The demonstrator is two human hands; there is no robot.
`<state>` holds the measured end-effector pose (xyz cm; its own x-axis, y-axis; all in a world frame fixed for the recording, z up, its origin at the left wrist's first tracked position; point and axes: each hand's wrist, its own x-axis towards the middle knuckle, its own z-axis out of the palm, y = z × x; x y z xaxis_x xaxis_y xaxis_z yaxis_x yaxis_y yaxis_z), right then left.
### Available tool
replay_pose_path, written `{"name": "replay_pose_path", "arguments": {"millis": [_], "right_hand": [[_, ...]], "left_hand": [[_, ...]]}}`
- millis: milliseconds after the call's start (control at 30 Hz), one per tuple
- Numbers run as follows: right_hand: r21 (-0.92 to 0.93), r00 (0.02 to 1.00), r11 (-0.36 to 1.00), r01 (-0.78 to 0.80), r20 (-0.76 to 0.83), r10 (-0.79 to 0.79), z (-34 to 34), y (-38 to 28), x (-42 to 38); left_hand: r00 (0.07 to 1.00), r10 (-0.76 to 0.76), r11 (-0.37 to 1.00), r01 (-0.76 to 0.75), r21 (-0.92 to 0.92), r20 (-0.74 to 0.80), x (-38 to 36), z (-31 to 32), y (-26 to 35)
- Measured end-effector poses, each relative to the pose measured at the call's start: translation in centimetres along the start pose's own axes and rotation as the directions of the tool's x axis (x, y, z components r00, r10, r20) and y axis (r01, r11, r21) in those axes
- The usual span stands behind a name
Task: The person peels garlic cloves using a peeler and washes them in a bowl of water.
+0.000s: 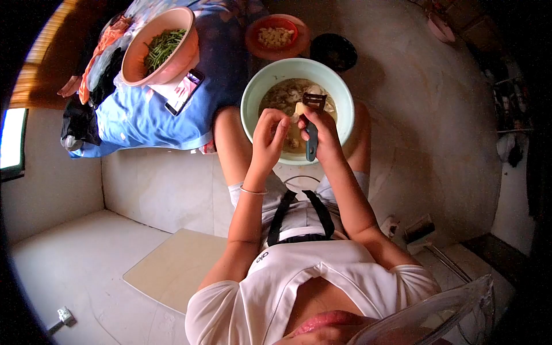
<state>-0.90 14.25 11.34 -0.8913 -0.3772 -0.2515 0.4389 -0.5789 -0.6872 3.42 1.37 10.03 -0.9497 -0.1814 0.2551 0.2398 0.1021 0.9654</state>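
Above the pale green basin [250,84], my right hand [323,131] is closed around a peeler [311,141] with a blue-grey handle and a dark head. A small pale yellow piece [300,108] sits at that hand's thumb and fingertips, beside the peeler head. My left hand [270,133] is just to the left, its fingers pinched together close to the pale piece; a thin whitish scrap [295,118] shows by its fingertips, and I cannot tell what they hold. Cloudy water [282,95] with floating pale peelings lies in the basin, between my knees.
A red bowl of pale pieces [276,37] stands beyond the basin, beside a dark round container [333,52]. Upper left, a pink basin of green beans [192,43] and a phone [185,92] rest on a blue cloth [126,123]. A beige board [167,267] lies on the floor.
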Motion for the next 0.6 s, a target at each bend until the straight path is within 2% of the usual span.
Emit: {"name": "replay_pose_path", "arguments": {"millis": [67,133,200,267,300,333,400,433,500,567,600], "right_hand": [[0.004,1.0,1.0,0.018,0.017,-0.018,-0.1,0.2,0.1],[0.01,0.999,0.999,0.033,0.036,-0.034,-0.3,0.4,0.2],[-0.164,0.995,0.982,0.096,0.004,-0.096,-0.3,0.6,0.2],[-0.227,0.992,0.967,0.113,-0.023,-0.122,-0.3,0.7,0.2],[-0.294,0.987,0.947,0.129,-0.054,-0.151,-0.4,0.7,0.1],[-0.384,0.974,0.899,0.212,0.002,-0.229,-1.6,1.5,0.8],[-0.446,0.972,0.868,0.22,0.029,-0.232,-1.8,1.5,0.7],[-0.508,0.97,0.83,0.23,0.053,-0.236,-1.8,1.5,0.8],[-0.511,0.97,0.826,0.237,0.077,-0.231,-2.1,1.4,0.7],[-0.526,0.967,0.812,0.252,0.106,-0.231,-2.0,1.3,0.6],[-0.481,0.961,0.832,0.277,0.125,-0.248,-1.7,1.1,0.5]], "left_hand": [[1.0,-0.012,1.0,0.012,-0.001,-0.006,0.0,-0.1,0.2],[0.998,0.028,0.98,-0.017,0.199,-0.052,0.1,-0.1,0.6],[0.993,0.083,0.961,-0.056,0.27,-0.088,0.3,0.3,1.2],[0.979,0.184,0.907,-0.133,0.399,-0.092,0.7,0.4,1.9],[0.978,0.184,0.905,-0.131,0.404,-0.096,0.6,0.5,2.2],[0.987,0.135,0.941,-0.098,0.324,-0.092,0.6,0.6,2.4],[0.994,0.021,0.987,-0.003,0.163,-0.11,0.4,0.8,2.2],[0.993,0.024,0.986,-0.004,0.169,-0.116,0.3,0.7,1.8],[0.996,-0.007,0.985,0.023,0.17,-0.093,0.3,0.3,1.8],[0.995,0.032,0.973,-0.009,0.231,-0.096,0.2,0.1,2.0],[0.995,0.022,0.969,0.002,0.246,-0.093,0.2,0.0,2.0]]}}
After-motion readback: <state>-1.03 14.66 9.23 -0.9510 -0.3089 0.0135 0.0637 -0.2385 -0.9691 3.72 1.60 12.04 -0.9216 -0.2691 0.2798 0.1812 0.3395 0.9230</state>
